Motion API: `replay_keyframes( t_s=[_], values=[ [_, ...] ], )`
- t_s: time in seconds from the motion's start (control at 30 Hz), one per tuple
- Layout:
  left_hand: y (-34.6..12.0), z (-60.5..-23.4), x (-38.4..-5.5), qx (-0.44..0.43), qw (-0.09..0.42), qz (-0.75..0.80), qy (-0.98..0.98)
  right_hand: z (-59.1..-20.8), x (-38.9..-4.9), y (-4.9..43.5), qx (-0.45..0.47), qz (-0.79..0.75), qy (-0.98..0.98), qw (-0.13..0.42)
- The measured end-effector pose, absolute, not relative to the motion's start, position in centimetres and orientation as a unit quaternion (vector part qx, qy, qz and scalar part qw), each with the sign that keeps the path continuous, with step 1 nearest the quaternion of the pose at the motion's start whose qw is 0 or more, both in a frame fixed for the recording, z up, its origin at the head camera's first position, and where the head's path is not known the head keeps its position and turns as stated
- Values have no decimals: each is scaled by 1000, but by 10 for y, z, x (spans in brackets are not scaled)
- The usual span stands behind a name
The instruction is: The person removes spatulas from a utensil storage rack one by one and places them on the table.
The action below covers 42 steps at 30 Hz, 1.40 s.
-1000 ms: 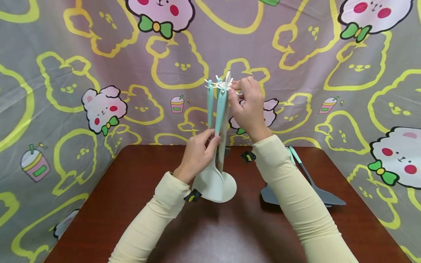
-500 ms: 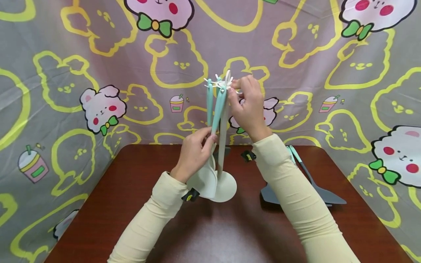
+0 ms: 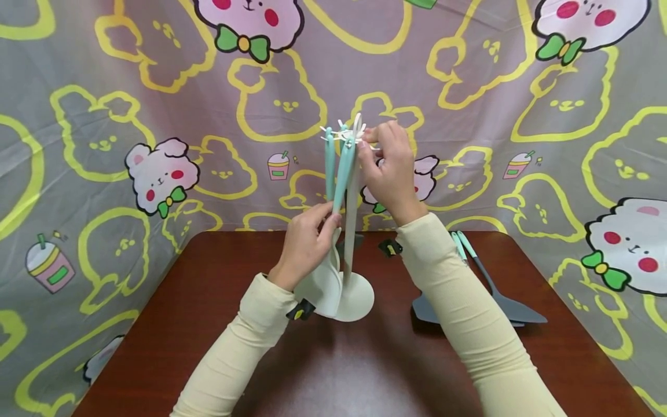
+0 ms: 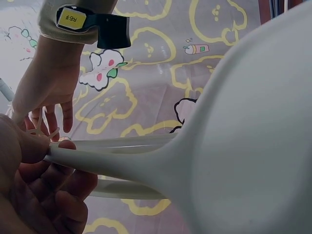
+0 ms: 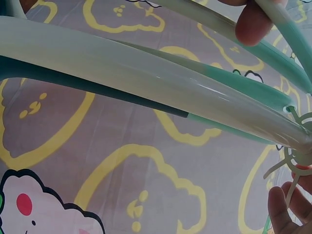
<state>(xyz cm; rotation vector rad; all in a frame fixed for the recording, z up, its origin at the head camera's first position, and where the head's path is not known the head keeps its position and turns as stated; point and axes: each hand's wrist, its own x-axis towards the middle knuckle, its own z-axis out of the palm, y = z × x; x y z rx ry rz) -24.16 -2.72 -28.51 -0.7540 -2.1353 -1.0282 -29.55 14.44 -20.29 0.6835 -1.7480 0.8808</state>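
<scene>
A cream utensil stand with a round base and a ring of hooks at its top stands at mid-table. Several mint-handled utensils hang from the hooks. My left hand pinches one of them, a pale spatula, low on its mint handle; its broad head tilts out to the left. This head fills the right side of the left wrist view. Up at the hook ring, my right hand pinches the stand's top between thumb and fingers. Part of the hanging utensils is hidden behind the left hand.
Dark grey spatulas with mint handles lie on the table's right side, partly covered by the right sleeve. The brown table backs onto a patterned cloth.
My left hand has drawn the spatula's lower end leftward, away from the pole, and its head now leans out. The right hand keeps its grip at the hook ring.
</scene>
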Motion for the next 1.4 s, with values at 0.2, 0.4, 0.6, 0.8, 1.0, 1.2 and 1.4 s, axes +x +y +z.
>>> replay_keyframes(
  t_s=[0.2, 0.4, 0.6, 0.8, 1.0, 1.2, 1.4],
  values=[
    [-28, -286, -241, -288, 323, -388, -814, -204, -295, 143, 277, 367, -730, 506],
    [-29, -286, -240, -289, 331, -387, -811, -202, -295, 141, 281, 378, -722, 506],
    [-29, -289, -240, -286, 337, -385, -810, -203, -294, 141, 284, 377, -723, 505],
    [-28, -289, -242, -288, 341, -385, -808, -202, -294, 141, 283, 382, -718, 508],
    [-28, -286, -241, -291, 340, -390, -805, -200, -294, 140, 283, 377, -718, 512],
    [-29, -286, -241, -291, 344, -388, -804, -199, -293, 139, 282, 374, -718, 514],
    [-31, -287, -239, -291, 341, -390, -804, -201, -292, 138, 279, 377, -719, 512]
  ],
)
